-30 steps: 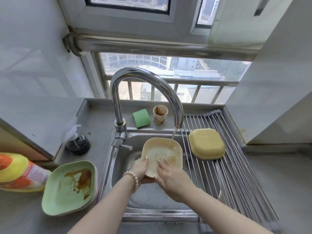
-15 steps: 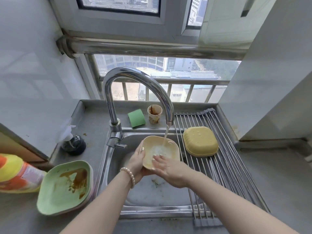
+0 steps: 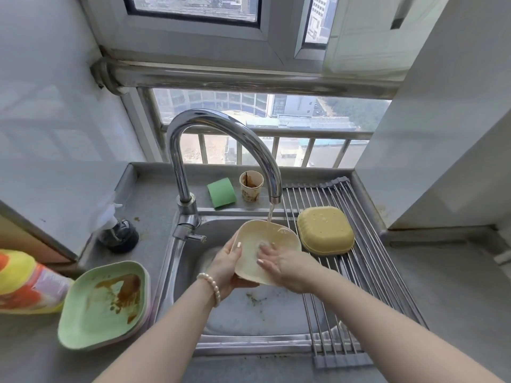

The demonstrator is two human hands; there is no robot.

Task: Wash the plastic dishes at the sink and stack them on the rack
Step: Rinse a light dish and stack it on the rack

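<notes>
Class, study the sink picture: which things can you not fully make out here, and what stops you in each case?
- Cream dish, head view: its underside and near rim are covered by the left hand and right hand.
- Orange and yellow bottle: cut off by the left edge.
- Dishes under the green dish: only a pink edge shows; count unclear.
- Paper cup: print too small to read.

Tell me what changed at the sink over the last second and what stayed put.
The water stream thickened from a trickle to a full flow into the cream dish. The left hand still grips its rim; the right hand keeps rubbing inside. The yellow dish on the rack and the dirty green plate stayed put.
</notes>
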